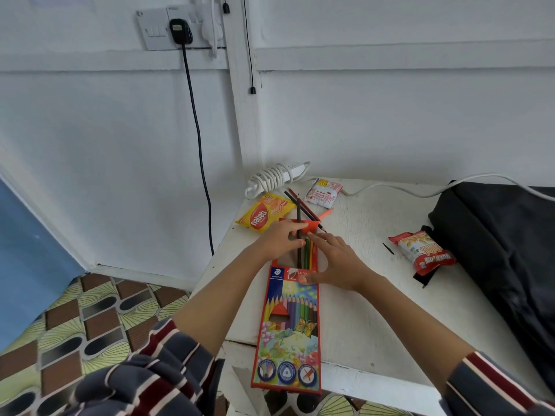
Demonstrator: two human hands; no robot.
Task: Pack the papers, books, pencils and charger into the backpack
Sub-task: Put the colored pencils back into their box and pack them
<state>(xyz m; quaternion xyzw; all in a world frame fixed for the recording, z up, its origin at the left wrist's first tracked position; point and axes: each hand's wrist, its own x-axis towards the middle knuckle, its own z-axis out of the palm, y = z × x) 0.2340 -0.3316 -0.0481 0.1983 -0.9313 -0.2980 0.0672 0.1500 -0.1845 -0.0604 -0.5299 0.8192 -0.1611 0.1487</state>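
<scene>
A red coloured-pencil box (288, 331) lies on the white table (369, 310), its flap open at the far end. My left hand (280, 240) pinches a dark brown pencil (299, 214) that stands half inside the box mouth. My right hand (333, 262) holds the box near its opening, thumb on the printed face and index finger stretched toward the flap. Several loose pencils (306, 210) lie just beyond the box. The black backpack (504, 250) lies at the table's right side. A white charger (276, 175) with a coiled cable sits at the back edge.
A yellow wafer packet (264, 214), a white snack packet (323, 192) and a red snack packet (423, 250) lie on the table. A black plug and cable (198, 139) hang from a wall socket. A patterned mattress (90, 319) lies to the left.
</scene>
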